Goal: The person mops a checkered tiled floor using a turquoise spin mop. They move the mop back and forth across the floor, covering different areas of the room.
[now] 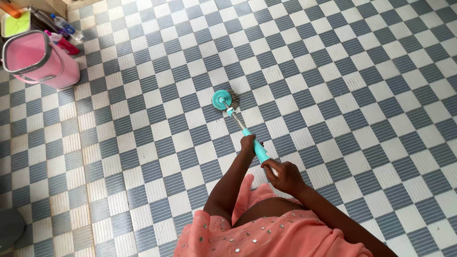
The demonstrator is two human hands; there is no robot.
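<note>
I hold a spin mop by its teal handle [260,150]. My left hand [248,143] grips the pole lower down, and my right hand [284,176] grips the upper end of the handle. The round teal mop head [224,100] with grey strands rests on the grey and white checkered tile floor [333,71], ahead of me. A metal section of pole [234,117] joins the head to the handle. My pink garment fills the bottom of the view.
A pink mop bucket [40,59] stands at the far left. Behind it are a plastic water bottle [66,27], a pink bottle [64,44] and a green-lidded container [16,24]. A dark round object [9,228] sits at the lower left edge.
</note>
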